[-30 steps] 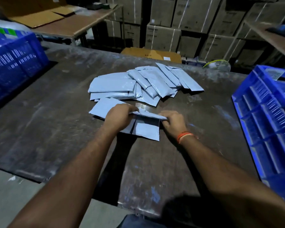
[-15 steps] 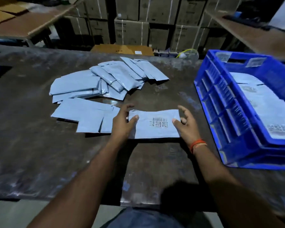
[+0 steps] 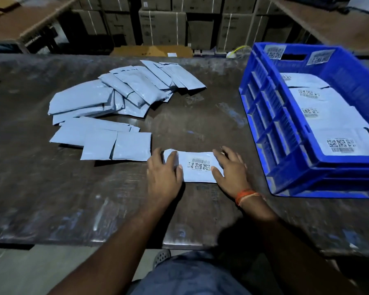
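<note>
Hands (image 3: 164, 176) (image 3: 231, 170) apparently flat on packet (image 3: 197, 174) ends

Grey plastic mailer (image 3: 197, 169): on the dark worn surface (image 3: 51, 188), between left hand (image 3: 163, 177) and right hand (image 3: 230, 169), one resting on each end.
Heap of grey mailers (image 3: 124, 94): beyond the left hand, to its left.
Blue plastic crate (image 3: 271, 124): just right of the right hand, with labelled mailers (image 3: 328, 118) inside.

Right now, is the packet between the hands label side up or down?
Up: the barcode shows on the packet, where the left hand and right hand rest.
</note>
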The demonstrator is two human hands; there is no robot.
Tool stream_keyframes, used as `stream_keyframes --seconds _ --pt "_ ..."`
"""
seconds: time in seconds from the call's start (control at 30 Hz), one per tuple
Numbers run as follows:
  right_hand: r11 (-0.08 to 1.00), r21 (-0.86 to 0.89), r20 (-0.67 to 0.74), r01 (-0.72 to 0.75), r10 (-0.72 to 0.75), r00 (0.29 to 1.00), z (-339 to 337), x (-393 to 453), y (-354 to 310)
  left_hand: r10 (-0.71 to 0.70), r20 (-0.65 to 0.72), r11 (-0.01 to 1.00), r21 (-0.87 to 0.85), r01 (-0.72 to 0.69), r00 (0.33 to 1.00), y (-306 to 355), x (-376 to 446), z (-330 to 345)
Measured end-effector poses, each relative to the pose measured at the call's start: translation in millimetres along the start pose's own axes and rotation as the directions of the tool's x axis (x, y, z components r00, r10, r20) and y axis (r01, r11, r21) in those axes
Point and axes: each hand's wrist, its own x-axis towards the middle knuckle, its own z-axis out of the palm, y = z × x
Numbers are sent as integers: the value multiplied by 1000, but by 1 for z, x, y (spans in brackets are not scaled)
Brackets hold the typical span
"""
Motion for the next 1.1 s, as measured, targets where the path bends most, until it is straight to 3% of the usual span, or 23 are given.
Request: stream_keyframes --seconds 0.17,0.43,0.6,0.73,0.8,0.87,1.0,1.1 --pt "1000 10 24 4 -4 1000 -1 -3 6 -237 7 967 100 235 972 11 -18 -8" --pt "998 9 -127 -70 70 989 -2 -14 6 -239 224 970 9 243 945 20 15 -12" --pt "977 58 -213 -205 213 954 -2 -33 -13 -83 362 984 -117 134 929 26 64 -4" --pt "925 329 -116 -191 241 964 2 -51 -42 98 511 931 -349 102 854 37 95 6" --pt "874 448 -6 -188 213 977 7 -56 -51 75 463 957 -283 67 883 45 97 9" --pt "842 489 20 -226 248 969 7 -53 -51 -7 344 995 -95 42 939 51 88 4" --pt "800 528 -18 -286 348 937 -5 -40 -33 -129 450 978 204 39 884 57 55 -3" --pt "796 528 -62 -296 384 921 -13 -30 -22 -60 459 976 214 -44 887 53 47 3"
